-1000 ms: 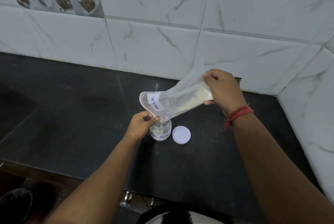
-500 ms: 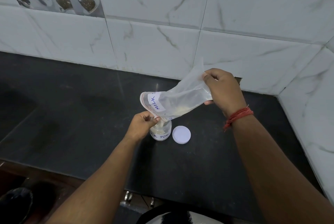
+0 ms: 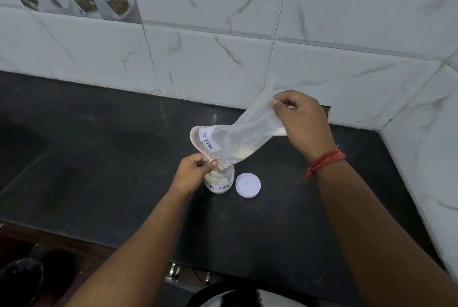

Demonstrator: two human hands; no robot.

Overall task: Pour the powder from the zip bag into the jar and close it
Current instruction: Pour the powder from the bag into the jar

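Observation:
A clear zip bag (image 3: 238,133) with a white "MILK" label is tilted mouth-down over a small clear jar (image 3: 220,180) standing on the black counter. My left hand (image 3: 195,173) pinches the bag's open mouth at the jar's rim. My right hand (image 3: 302,121) holds the bag's raised bottom end up and to the right. A little pale powder sits low in the bag near the mouth, and powder fills part of the jar. The jar's white lid (image 3: 247,185) lies flat just right of the jar.
The black counter (image 3: 99,158) meets white marble tile walls (image 3: 223,59) at the back and on the right, forming a corner. The counter's front edge runs below my forearms. A dark object (image 3: 19,279) sits on the floor at lower left.
My right hand has lifted the bag's bottom end a little higher. Most of the powder has slid down toward the mouth, leaving the upper bag nearly clear. My left hand has stayed put.

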